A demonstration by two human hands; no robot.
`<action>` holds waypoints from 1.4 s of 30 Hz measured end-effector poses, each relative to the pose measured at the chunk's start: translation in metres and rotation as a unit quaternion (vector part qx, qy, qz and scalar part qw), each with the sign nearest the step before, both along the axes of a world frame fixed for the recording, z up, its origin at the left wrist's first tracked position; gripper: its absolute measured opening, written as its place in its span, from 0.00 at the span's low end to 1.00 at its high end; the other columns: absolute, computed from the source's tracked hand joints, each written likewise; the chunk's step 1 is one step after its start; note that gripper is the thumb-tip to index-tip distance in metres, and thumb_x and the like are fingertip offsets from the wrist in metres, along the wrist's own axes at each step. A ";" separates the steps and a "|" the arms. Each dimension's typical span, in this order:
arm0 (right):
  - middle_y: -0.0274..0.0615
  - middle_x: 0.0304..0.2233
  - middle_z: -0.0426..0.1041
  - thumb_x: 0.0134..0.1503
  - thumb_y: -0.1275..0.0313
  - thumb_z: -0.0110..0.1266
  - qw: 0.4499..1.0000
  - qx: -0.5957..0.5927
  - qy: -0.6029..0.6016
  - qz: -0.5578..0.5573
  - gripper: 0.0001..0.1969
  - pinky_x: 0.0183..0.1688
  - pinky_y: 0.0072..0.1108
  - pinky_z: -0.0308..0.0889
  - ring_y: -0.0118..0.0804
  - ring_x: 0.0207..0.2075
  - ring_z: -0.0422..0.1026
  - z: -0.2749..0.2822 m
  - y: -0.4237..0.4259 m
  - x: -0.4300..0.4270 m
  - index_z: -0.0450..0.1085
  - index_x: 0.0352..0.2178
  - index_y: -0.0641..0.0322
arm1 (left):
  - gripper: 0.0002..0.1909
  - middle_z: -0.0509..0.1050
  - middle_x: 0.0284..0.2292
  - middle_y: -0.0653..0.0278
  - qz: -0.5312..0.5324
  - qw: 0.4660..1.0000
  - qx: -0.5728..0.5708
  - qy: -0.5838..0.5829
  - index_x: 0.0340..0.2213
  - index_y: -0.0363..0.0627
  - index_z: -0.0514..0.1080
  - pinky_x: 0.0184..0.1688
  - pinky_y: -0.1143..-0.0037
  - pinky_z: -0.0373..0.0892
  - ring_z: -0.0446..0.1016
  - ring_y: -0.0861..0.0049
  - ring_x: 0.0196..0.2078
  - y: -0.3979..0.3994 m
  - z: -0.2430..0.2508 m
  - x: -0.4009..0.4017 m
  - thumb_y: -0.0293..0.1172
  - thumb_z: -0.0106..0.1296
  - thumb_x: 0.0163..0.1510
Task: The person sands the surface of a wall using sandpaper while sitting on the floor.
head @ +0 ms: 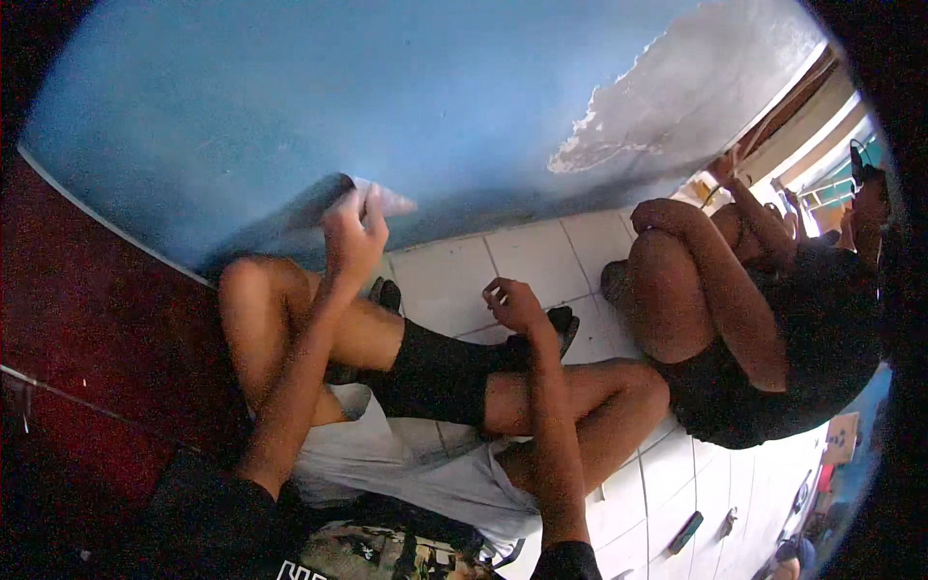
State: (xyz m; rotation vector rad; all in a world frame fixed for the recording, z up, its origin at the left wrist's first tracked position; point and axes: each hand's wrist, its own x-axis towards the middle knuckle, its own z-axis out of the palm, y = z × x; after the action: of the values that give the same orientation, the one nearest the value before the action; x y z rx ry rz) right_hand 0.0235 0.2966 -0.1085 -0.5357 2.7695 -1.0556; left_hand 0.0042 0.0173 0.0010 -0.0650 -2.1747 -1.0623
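Note:
My left hand (355,235) is raised before the blue wall (377,94), its thumb and fingers closed on a pale wedge-shaped piece (391,199). That piece is blurred; whether it is paper or a scraper cannot be told. A dark patch beside it may be a shadow. Over my crossed legs, my right hand (516,306) hangs in the air. Its fingers are loosely bent, with a gap at the thumb and no thing visible in them. Black fabric (442,373) stretches across my lower legs.
Paint has peeled from a grey patch (674,94) of the wall. Close on my right sits another person (725,312) with bent knees. Pale floor tiles (533,257) run along the wall. A dark green box-like thing (685,531) lies on the floor. At left is a dark red surface (109,312).

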 end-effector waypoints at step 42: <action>0.45 0.22 0.75 0.55 0.65 0.51 0.990 -0.015 -0.138 -0.025 0.14 0.24 0.25 0.68 0.32 0.21 0.74 0.006 -0.004 0.003 0.69 0.35 0.67 | 0.09 0.67 0.20 0.45 -0.057 0.997 -0.048 -0.026 0.20 0.33 0.64 0.25 0.60 0.64 0.69 0.49 0.24 0.009 -0.042 -0.014 0.26 0.44 0.51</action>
State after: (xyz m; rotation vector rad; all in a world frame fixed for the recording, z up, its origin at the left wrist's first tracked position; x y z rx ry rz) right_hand 0.0267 0.2930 -0.1025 -0.2978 2.5408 -1.0915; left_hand -0.0096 0.0261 -0.0406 -0.2083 -2.2909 -1.0326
